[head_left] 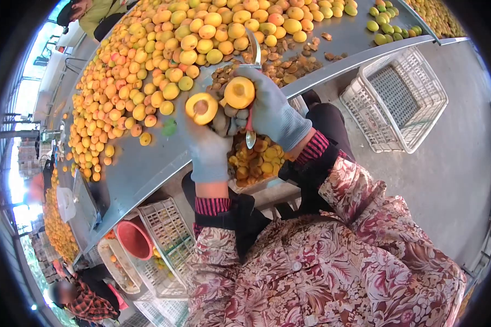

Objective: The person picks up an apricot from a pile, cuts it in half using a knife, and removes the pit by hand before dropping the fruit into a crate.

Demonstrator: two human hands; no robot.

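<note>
My left hand [206, 147], in a grey-blue glove, holds an apricot half [202, 108], cut face up, with a brownish hollow or pit in its middle. Close beside it, my gloved right hand [275, 106] grips another apricot half [239, 92]. That same hand also has a curved-blade knife [254, 48], whose reddish handle ends in a small spoon-like metal tip near the wrist. Beneath both hands, a crate [240, 189] between my knees contains cut apricots [256, 162]. Some fingers are hidden behind the fruit.
Whole apricots [142, 65] cover much of the metal table [142, 166]. Brown pits [303, 65] lie near its edge. A white plastic crate [393, 98] stands right; a red bucket [133, 240] and another crate [166, 234] stand left. Other people are at far left.
</note>
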